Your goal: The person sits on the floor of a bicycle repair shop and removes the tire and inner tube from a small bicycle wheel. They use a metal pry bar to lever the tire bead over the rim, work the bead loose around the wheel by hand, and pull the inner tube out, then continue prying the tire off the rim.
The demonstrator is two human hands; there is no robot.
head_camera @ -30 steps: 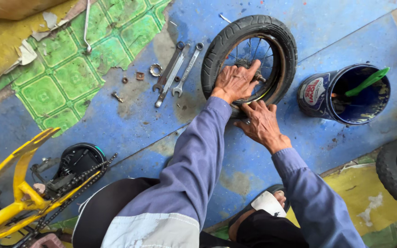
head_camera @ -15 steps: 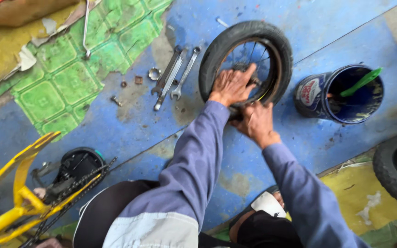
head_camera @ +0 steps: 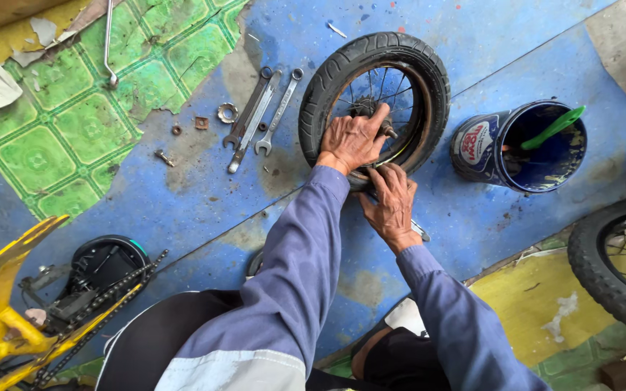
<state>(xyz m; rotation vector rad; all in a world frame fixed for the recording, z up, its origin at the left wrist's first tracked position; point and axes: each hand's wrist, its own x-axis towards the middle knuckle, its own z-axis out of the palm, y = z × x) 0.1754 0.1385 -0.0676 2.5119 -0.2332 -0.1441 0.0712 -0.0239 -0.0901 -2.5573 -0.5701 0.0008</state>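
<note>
Hands unmoved: left hand [head_camera: 356, 139] lies spread on the wheel [head_camera: 374, 98], right hand [head_camera: 393, 203] seemingly pinching its rim.

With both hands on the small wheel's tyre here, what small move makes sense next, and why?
Probably work the right hand along the near edge of the small black rubber bicycle tyre, since it already presses there at the rim while the left hand steadies the spokes near the hub.

Two hands [head_camera: 356, 141] [head_camera: 391, 206], three wrenches [head_camera: 259, 108], one small wheel [head_camera: 374, 98], one blue bucket [head_camera: 519, 145], perhaps four loose nuts and bolts [head_camera: 201, 123].
</note>
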